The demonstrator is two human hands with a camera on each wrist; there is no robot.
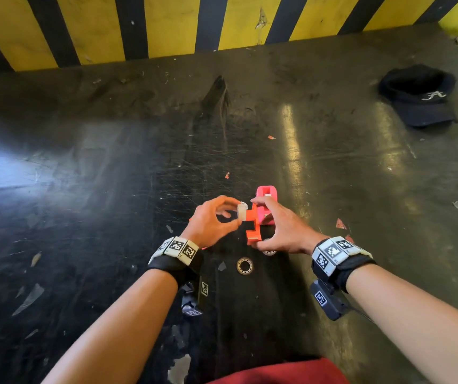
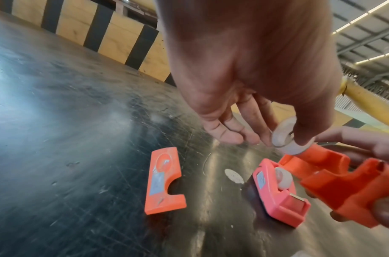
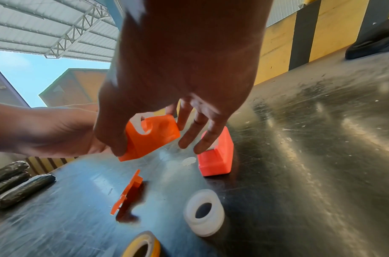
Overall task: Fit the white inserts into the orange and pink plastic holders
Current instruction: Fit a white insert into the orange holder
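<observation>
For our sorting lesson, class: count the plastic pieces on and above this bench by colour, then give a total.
Orange: 2, the orange holder gripped by the right hand and the flat orange plate
Pink: 1, the pink holder
White: 3, the pinched insert in the left hand, the seated insert in the pink holder, the loose insert
Total: 6

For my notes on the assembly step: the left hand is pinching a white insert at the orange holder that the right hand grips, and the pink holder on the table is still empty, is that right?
Not quite: the pink holder already has a white insert seated in it, as the left wrist view shows. The rest holds: the left hand pinches a white insert at the orange holder gripped by the right hand.
</observation>
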